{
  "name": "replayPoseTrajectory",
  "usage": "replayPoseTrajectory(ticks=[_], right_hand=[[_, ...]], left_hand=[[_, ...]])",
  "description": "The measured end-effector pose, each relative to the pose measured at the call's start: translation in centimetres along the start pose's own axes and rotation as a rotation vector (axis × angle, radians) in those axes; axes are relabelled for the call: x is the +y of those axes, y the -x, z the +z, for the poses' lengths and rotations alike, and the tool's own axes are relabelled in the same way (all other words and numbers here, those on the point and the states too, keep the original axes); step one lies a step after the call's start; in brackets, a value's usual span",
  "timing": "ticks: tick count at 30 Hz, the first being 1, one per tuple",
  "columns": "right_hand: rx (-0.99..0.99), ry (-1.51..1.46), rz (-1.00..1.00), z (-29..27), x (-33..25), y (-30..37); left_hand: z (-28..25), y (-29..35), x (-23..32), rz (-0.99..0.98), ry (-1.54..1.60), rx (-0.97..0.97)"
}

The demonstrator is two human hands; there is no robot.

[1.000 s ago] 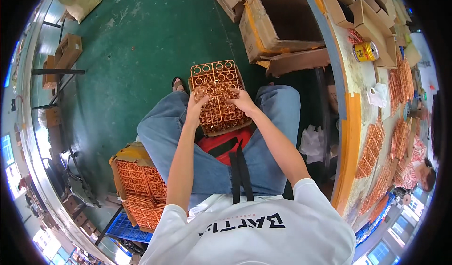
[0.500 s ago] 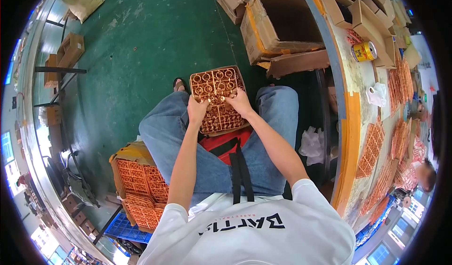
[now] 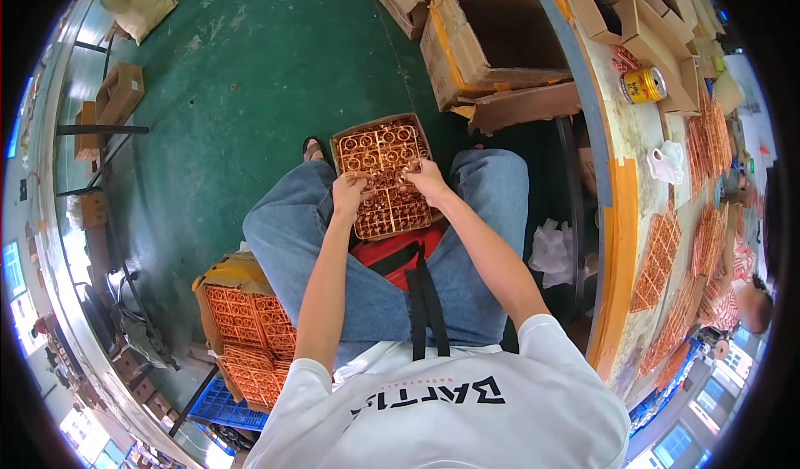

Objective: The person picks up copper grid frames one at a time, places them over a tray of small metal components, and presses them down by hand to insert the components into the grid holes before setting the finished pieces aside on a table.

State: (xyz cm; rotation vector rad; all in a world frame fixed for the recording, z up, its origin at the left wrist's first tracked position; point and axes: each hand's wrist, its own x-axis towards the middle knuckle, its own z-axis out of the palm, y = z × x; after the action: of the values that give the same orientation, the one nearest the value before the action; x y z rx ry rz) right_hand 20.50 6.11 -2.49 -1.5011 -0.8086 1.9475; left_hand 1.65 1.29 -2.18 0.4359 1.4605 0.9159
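Observation:
A copper-gold lattice frame of rings, like a moulded sprue [image 3: 382, 145], lies in the mouth of a cardboard box [image 3: 336, 125] between my knees. My left hand [image 3: 347, 195] is at the frame's left side, its fingers curled onto the lattice near the middle. From the right side, my right hand [image 3: 428, 182] pinches the lattice with thumb and fingers. More copper-coloured lattice fills the box around and below it. The fingertips are partly lost among the shiny pieces.
At my lower left, an open carton [image 3: 218, 270] of orange-copper frames rests on a blue plastic crate [image 3: 223, 408]. The workbench [image 3: 618, 219] on my right carries more frames, a yellow can [image 3: 643, 85] and small boxes. A large open carton [image 3: 446, 60] stands ahead; another person sits beyond the bench.
The lattice frame has settled lower into the box, whose far rim now shows more. My fingers have shifted on the lattice, the left ones now lying further across it.

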Motion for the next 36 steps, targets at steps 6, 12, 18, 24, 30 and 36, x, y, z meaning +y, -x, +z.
replayPoseTrajectory(ticks=[6, 12, 18, 24, 30, 36], right_hand=[[0.022, -0.087, 0.151, 0.1, -0.4, 0.3], [0.050, -0.049, 0.246, -0.2, -2.9, 1.7], [-0.277, -0.133, -0.003, -0.7, -3.3, 0.6], [-0.234, -0.005, -0.091, 0.5, -1.0, 0.5], [-0.095, 0.212, -0.025, 0.7, -1.7, 0.8], [-0.173, -0.081, 0.096, 0.4, -2.2, 1.3]], left_hand=[[-0.8, -2.0, -1.8, 0.045, -0.099, 0.024], [-0.1, 2.4, 2.7, -0.069, 0.416, -0.144], [-0.2, 2.5, 2.6, -0.075, 0.241, -0.124], [-0.5, 1.5, 1.0, 0.143, -0.048, 0.172], [0.1, 1.1, 1.3, 0.106, -0.214, 0.152], [0.7, 2.4, 2.4, -0.133, -0.157, 0.003]])
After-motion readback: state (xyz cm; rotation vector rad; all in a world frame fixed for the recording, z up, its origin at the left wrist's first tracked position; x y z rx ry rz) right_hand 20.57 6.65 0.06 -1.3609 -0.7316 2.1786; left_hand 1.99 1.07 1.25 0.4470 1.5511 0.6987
